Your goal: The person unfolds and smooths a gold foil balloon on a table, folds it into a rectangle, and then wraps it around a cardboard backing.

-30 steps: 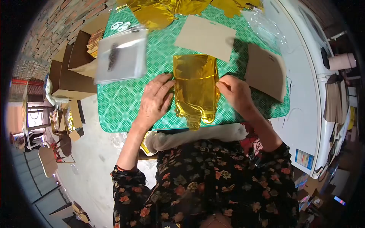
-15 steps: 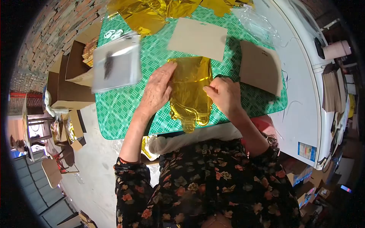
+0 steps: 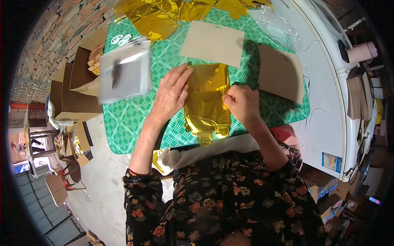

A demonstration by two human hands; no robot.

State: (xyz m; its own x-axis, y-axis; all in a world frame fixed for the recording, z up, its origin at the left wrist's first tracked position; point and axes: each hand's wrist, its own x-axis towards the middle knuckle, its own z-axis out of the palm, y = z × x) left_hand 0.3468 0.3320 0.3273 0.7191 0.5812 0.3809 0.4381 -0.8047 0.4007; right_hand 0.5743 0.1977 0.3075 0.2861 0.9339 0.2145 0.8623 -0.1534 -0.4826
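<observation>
A folded gold foil balloon [image 3: 207,94] lies flat in front of me on the green checked tablecloth [image 3: 131,127], its narrow tab pointing toward my body. My left hand [image 3: 170,92] rests along its left edge, fingers stretched out, their tips at the upper left corner. At the right edge, my right hand [image 3: 243,102] is closed, thumb and curled fingers pinching the foil's border. A beige card sheet [image 3: 212,43] lies just beyond the balloon, and another card piece [image 3: 279,74] is right of my right hand.
Loose gold foil [image 3: 164,16] covers the far end of the table. Clear plastic sleeves [image 3: 141,69] are stacked at the left, and crumpled clear plastic [image 3: 277,28] lies far right. Cardboard boxes [image 3: 78,100] stand left of the table; a white appliance [image 3: 318,123] borders the right.
The fingers of my left hand have spread a little. My right thumb has shifted slightly toward me along the edge. The foil looks smoother, with its crosswise crease less marked.
</observation>
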